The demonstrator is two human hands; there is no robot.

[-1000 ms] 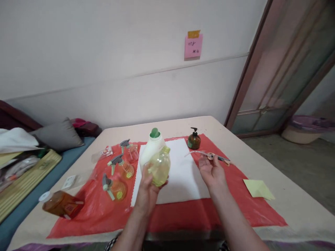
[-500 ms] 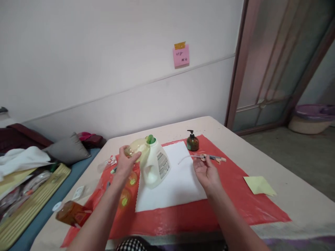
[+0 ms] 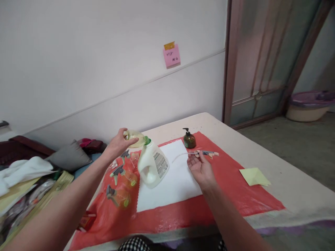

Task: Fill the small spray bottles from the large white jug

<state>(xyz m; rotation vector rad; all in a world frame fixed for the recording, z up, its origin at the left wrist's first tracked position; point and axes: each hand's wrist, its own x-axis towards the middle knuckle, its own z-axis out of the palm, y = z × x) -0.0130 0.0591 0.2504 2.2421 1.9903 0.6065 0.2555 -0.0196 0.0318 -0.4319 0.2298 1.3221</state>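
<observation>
My left hand [image 3: 120,141] is closed around one end of a see-through yellowish bottle [image 3: 137,138], held nearly on its side. The bottle's other end meets the green mouth of a pale detergent jug [image 3: 150,165], which stands upright on white paper. Whether liquid passes between them I cannot make out. In my right hand [image 3: 201,169], palm up, the thumb and fingers pinch a trigger spray head [image 3: 205,153] with a long clear tube pointing left. Beyond it stands a dark green pump bottle [image 3: 189,139].
Several clear spray bottles [image 3: 119,197] with grey heads lie left on the red sheet [image 3: 183,218]. The white paper [image 3: 174,191] covers its middle. Yellow paper [image 3: 253,176] lies at the right edge. A pink note [image 3: 172,56] hangs on the wall.
The yellowish bottle has been raised and tipped further, up at the jug's mouth, with my left hand higher. My right hand still holds the spray head. The view has shifted.
</observation>
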